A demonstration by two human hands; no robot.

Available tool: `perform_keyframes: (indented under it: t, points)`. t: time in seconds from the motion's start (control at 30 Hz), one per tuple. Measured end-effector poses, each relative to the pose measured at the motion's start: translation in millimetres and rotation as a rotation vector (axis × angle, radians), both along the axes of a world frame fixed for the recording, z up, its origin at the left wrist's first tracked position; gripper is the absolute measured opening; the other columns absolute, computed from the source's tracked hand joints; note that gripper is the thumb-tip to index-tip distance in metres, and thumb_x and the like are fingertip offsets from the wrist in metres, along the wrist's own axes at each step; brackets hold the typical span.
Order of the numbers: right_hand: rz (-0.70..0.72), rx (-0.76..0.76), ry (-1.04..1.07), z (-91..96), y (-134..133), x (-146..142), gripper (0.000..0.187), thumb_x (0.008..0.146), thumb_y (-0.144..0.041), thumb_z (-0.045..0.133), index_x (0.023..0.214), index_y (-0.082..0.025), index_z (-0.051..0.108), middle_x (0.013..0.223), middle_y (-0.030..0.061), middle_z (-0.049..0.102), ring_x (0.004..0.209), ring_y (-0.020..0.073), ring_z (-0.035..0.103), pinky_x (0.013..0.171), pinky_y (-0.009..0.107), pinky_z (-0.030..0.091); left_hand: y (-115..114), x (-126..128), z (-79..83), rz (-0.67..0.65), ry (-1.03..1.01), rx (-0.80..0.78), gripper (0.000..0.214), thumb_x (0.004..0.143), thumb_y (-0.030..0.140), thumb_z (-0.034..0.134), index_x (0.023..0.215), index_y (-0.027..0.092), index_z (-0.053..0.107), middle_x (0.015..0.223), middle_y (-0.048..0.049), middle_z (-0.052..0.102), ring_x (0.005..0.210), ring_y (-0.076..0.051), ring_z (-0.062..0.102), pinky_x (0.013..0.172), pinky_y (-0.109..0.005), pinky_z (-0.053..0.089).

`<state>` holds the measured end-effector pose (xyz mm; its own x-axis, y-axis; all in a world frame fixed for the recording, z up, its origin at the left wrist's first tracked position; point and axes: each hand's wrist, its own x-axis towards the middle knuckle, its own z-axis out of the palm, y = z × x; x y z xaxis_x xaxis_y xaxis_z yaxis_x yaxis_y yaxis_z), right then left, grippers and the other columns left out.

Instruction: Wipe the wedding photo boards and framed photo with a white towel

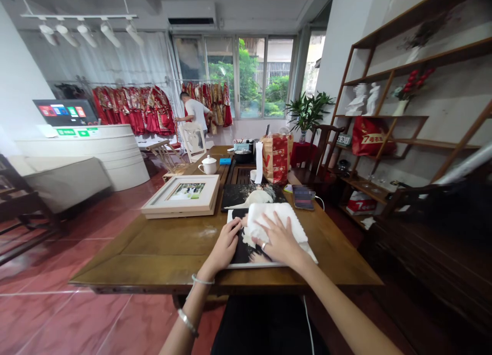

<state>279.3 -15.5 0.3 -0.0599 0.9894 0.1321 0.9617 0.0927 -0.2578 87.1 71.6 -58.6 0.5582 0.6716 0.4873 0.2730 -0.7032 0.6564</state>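
while the left hand point(226, 244) lies flat on a dark photo print point(243, 253), fingers close together, the right hand point(283, 240) presses a white cloth point(275, 214) onto it with fingers spread; the print rests at the near edge of the wooden table point(161, 250), near a framed picture point(184, 194)

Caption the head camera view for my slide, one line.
Right hand presses white cloth on a dark photo print; left hand touches its edge on a wooden table.
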Motion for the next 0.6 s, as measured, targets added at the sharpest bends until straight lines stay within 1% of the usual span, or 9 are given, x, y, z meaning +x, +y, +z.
perform_keyframes:
  t: [0.1, 0.17, 0.23, 0.3, 0.4, 0.53, 0.6]
  points:
    - [0.133, 0.007, 0.030, -0.2, -37, -16, 0.060, 0.085, -0.064, 0.034, 0.137, -0.034, 0.036, 0.150, 0.0017, 0.023, 0.138, 0.0338, -0.001, 0.104, 0.062, -0.005, -1, 1, 2.3, 0.007, 0.015, -0.002, 0.044, 0.087, 0.016, 0.037, 0.129, 0.021, 0.050, 0.138, -0.0097, 0.043, 0.131, -0.023, 0.035, 0.112, -0.046, 0.024]
    - [0.196, -0.010, 0.056, 2.2, -59, -18, 0.059, 0.085, -0.063, 0.037, 0.137, -0.036, 0.036, 0.150, 0.0006, 0.021, 0.138, 0.0326, -0.002, 0.104, 0.061, -0.006, -2, 1, 2.9, 0.015, 0.025, -0.006, 0.043, 0.088, 0.018, 0.037, 0.129, 0.021, 0.049, 0.138, -0.0093, 0.042, 0.131, -0.022, 0.035, 0.111, -0.045, 0.024]
    - [0.231, -0.034, 0.087, 6.1, -73, -14, 0.057, 0.085, -0.062, 0.039, 0.136, -0.037, 0.037, 0.150, -0.0007, 0.023, 0.138, 0.0315, 0.001, 0.105, 0.060, -0.005, -1, 1, 2.3, 0.016, 0.035, -0.008, 0.043, 0.088, 0.018, 0.036, 0.129, 0.021, 0.049, 0.139, -0.0092, 0.041, 0.131, -0.022, 0.034, 0.112, -0.045, 0.024]
    - [0.228, -0.056, 0.116, 10.3, -75, -4, 0.055, 0.085, -0.062, 0.038, 0.135, -0.038, 0.039, 0.148, -0.0021, 0.027, 0.138, 0.0311, 0.004, 0.106, 0.059, -0.003, -1, 1, 1.1, 0.011, 0.044, -0.006, 0.044, 0.088, 0.016, 0.035, 0.130, 0.020, 0.048, 0.140, -0.0100, 0.040, 0.132, -0.022, 0.033, 0.112, -0.046, 0.023]
    - [0.151, -0.065, 0.131, 13.4, -60, 14, 0.056, 0.086, -0.062, 0.034, 0.135, -0.035, 0.040, 0.147, -0.0027, 0.029, 0.138, 0.0310, 0.006, 0.107, 0.059, 0.001, 0, 1, -0.6, 0.008, 0.042, -0.008, 0.046, 0.087, 0.014, 0.033, 0.130, 0.019, 0.048, 0.141, -0.0104, 0.039, 0.132, -0.022, 0.033, 0.112, -0.046, 0.022]
    - [0.001, -0.070, 0.061, 11.1, -18, 31, 0.064, 0.086, -0.064, 0.028, 0.138, -0.028, 0.037, 0.148, -0.0001, 0.026, 0.138, 0.0320, 0.005, 0.107, 0.058, 0.000, 1, 0, -0.1, 0.005, 0.038, -0.008, 0.046, 0.087, 0.014, 0.034, 0.130, 0.020, 0.048, 0.141, -0.0098, 0.040, 0.132, -0.022, 0.033, 0.112, -0.046, 0.022]
    - [-0.044, -0.092, 0.008, 10.8, 4, 33, 0.065, 0.085, -0.066, 0.026, 0.139, -0.029, 0.035, 0.150, -0.0003, 0.022, 0.138, 0.0336, 0.003, 0.106, 0.059, 0.000, 0, 0, 1.0, 0.007, 0.046, -0.012, 0.046, 0.087, 0.014, 0.034, 0.130, 0.019, 0.048, 0.140, -0.0105, 0.040, 0.132, -0.022, 0.033, 0.112, -0.047, 0.022]
